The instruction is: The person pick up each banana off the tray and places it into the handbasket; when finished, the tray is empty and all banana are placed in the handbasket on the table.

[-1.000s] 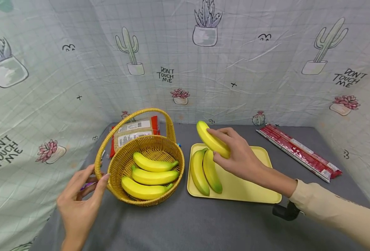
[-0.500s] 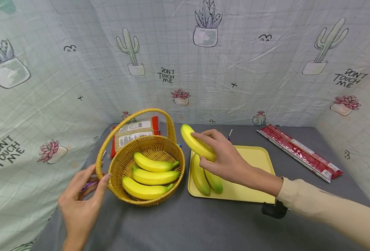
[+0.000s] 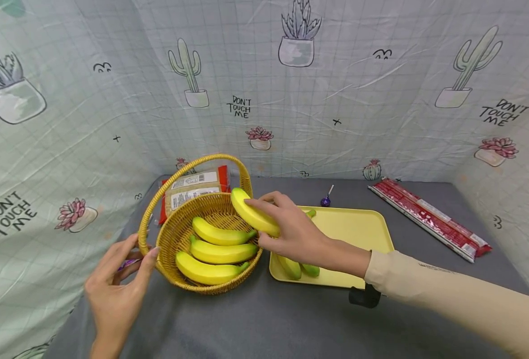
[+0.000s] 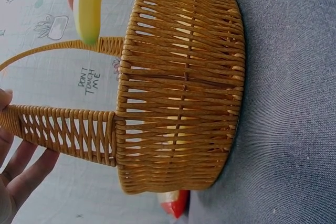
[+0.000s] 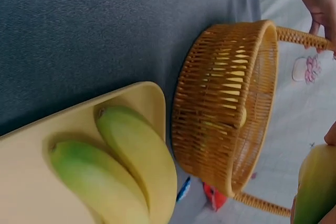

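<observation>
The bananas (image 3: 221,253) are yellow with green ends, the woven wicker basket (image 4: 178,90) golden brown, the tray (image 3: 359,234) pale yellow, the counter (image 3: 291,319) grey, the lollipop (image 3: 325,202) purple, the sleeve (image 3: 448,291) beige. A pale gridded cloth (image 3: 264,75) carries green cacti (image 3: 190,77), pink succulents (image 3: 259,133) and black lettering (image 3: 239,107).

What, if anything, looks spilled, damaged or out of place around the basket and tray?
Nothing visible looks spilled or damaged. The wicker basket stands upright with three bananas inside; two bananas lie together on the yellow tray. Mildly odd: a purple lollipop lies beyond the tray's far edge, apart from the fruit.
</observation>
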Demonstrator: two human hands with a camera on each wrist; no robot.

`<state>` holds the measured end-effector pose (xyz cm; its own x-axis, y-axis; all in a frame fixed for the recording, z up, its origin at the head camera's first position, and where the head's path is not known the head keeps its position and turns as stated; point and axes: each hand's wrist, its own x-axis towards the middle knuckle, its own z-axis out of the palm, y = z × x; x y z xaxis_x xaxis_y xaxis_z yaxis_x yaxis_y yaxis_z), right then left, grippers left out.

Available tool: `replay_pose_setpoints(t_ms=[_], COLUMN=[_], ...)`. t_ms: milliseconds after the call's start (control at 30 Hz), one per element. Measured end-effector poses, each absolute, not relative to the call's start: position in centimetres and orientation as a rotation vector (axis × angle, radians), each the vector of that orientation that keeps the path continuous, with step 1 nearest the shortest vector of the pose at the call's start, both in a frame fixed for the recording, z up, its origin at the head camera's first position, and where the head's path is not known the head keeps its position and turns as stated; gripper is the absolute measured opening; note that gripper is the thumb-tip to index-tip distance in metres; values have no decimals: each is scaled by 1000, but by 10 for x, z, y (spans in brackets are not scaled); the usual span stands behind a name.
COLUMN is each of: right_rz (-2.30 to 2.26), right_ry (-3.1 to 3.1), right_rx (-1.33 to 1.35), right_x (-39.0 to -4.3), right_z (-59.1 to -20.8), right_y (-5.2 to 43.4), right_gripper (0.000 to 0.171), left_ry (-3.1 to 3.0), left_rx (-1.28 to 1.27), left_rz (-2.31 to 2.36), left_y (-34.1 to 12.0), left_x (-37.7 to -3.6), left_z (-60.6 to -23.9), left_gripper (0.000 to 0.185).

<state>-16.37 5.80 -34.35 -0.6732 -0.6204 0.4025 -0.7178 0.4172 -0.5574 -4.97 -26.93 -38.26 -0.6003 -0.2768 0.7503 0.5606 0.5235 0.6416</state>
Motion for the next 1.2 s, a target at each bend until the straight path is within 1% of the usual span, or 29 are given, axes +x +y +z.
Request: replay_pose_setpoints(t_ms=[600, 900, 1200], right_rz=[942, 934, 826], right_ry=[-2517, -2523, -2543], right_rx=[1402, 1487, 1613], right_x=[-176, -169, -164], right_z=[-354, -365, -368], right_y=[14, -5, -19], right_gripper=[67, 66, 66], left_ry=[-1883, -1869, -1883], left_rx=[-231, -244, -231], left_rz=[-1188, -1193, -1185], left_y=[-269, -263, -268], left_x=[-49, -46, -49], left_z=[-381, -375, -382], left_gripper=[43, 41, 44])
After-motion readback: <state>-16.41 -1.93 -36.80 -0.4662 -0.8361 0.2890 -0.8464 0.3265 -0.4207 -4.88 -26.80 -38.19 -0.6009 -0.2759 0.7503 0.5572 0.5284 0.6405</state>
